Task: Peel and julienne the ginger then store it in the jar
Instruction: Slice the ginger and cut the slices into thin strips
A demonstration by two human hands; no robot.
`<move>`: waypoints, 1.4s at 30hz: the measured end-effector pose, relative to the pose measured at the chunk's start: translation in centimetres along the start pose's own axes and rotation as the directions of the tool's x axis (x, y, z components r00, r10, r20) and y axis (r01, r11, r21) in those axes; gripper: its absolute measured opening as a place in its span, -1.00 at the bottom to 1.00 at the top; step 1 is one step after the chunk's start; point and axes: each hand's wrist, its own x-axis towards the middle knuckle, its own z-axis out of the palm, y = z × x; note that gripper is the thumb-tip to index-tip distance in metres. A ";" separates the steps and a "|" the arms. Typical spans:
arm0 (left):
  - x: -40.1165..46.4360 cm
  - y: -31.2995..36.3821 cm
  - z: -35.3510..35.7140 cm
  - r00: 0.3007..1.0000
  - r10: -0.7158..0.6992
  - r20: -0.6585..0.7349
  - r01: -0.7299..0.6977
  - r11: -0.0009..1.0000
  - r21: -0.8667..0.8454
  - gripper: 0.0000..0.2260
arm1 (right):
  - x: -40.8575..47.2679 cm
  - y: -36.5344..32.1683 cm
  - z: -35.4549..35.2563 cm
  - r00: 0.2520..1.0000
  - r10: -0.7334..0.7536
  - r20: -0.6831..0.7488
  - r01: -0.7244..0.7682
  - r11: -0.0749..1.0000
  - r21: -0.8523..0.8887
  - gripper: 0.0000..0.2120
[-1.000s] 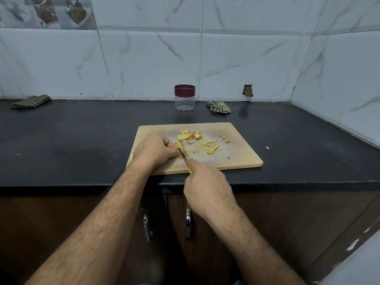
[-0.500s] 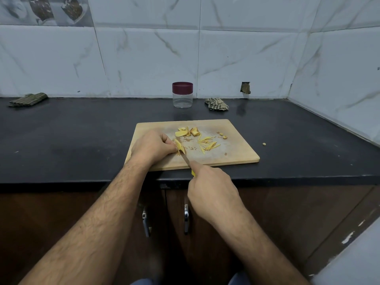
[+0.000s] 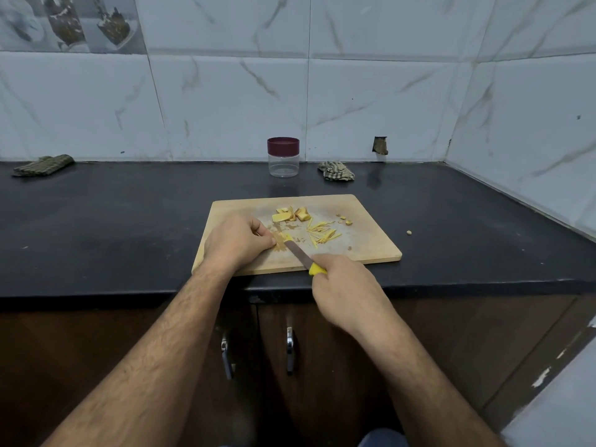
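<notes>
Fingers of left hand (image 3: 237, 241) pinching yellow ginger slice (image 3: 285, 237), right hand (image 3: 346, 285) gripping knife (image 3: 298, 254), thin julienne strips (image 3: 324, 233) nearby on board (image 3: 371, 227)

Head camera looks forward and down, close over the counter (image 3: 129, 221).

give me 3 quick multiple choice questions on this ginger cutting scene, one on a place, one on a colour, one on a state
1. Where does the jar stand?
A. on the cutting board
B. on the counter behind the cutting board
C. in the left hand

2. What colour is the knife handle?
A. yellow
B. black
C. red

3. How is the jar?
A. lid off
B. on its side
C. lid on, empty

Answers:
1 B, it stands by the wall, beyond the cutting board.
2 A, yellow shows above the right hand.
3 C, maroon lid in place, nothing visible inside.
</notes>
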 end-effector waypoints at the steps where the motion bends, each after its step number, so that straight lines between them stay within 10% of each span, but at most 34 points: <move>1: 0.0 -0.1 0.1 1.000 0.003 -0.011 -0.003 1.000 -0.003 -0.87 | 0.0 0.0 -0.1 1.000 -0.003 -0.004 0.003 1.000 0.003 -0.70; 14: -0.5 -0.8 -0.2 0.978 -0.115 -0.175 0.064 0.960 -0.273 -0.84 | -0.5 -1.2 0.8 0.995 -0.084 -0.058 0.087 0.994 0.060 -0.60; 42: -1.5 0.2 -0.1 0.969 -0.088 -0.232 0.051 0.986 -0.161 -0.75 | 0.7 0.9 -1.7 0.999 0.023 0.040 -0.023 1.000 0.009 -0.57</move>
